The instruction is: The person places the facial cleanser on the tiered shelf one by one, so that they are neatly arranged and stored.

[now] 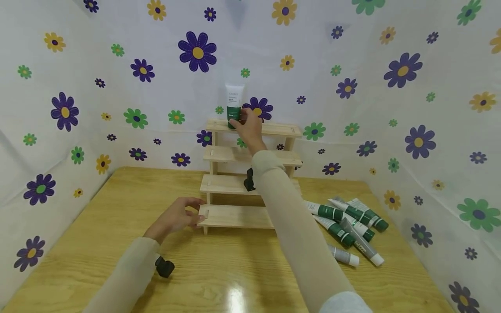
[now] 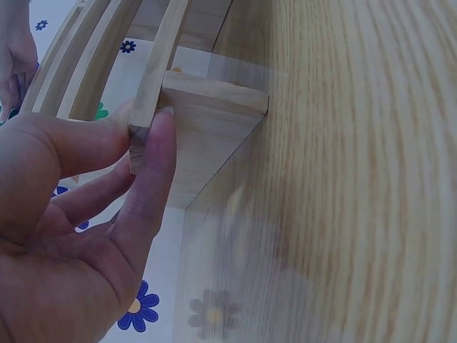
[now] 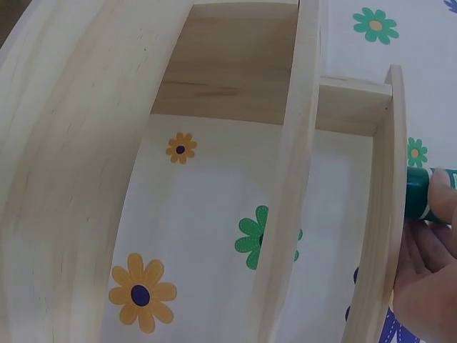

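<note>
The tube point(image 1: 234, 102) is white and green, the backdrop point(image 1: 250, 43) white, flowered.

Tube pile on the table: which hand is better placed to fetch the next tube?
Likely the right hand, once it releases the tube it holds at the top of the wooden stand: the pile lies on the stand's right side. The left hand pinches the left end of the bottom tier.

R grip point(image 1: 250, 127) holds grn/wht tube point(image 1: 234, 103) upright at top of 4-tier wood shelf point(image 1: 228, 153); L grip point(image 1: 178, 217) holds btm tier point(image 1: 235, 216), L end.
</note>
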`<state>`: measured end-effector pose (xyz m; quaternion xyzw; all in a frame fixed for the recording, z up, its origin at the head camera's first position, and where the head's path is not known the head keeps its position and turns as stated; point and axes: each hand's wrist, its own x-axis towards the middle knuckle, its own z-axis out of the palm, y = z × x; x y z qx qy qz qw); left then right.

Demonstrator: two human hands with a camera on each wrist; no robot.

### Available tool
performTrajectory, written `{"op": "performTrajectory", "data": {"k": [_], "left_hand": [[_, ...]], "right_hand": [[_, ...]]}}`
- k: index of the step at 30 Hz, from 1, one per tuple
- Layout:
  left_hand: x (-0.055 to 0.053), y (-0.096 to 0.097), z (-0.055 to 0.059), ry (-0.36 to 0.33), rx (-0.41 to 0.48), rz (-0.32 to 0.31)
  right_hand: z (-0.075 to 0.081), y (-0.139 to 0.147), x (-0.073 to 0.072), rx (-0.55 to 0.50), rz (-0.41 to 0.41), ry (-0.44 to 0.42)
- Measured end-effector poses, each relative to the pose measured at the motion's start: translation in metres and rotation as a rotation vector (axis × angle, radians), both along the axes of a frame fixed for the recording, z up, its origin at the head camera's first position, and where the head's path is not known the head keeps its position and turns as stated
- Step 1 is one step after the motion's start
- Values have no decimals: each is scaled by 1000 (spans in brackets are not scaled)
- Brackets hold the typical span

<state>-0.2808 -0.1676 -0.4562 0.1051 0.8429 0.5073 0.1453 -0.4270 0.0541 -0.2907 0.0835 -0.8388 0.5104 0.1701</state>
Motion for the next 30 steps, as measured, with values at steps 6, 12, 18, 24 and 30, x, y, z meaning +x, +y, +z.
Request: {"op": "performTrajectory", "data": {"k": [6,12,18,24,30], "left_hand": [[1,0,-2,-12,8,0],[0,0,0,-13,2,0],[-1,1,1,-12,-6,1],[-2,0,-1,-2,13,-11],[-3,0,-3,4,19,-15]], "right_hand": [[2,11,2,32,51,-40],[9,30,5,50,69,-35],[19,49,15,77,96,-85],[26,68,23,110,119,-142],[33,84,34,177,132,-205]]}}
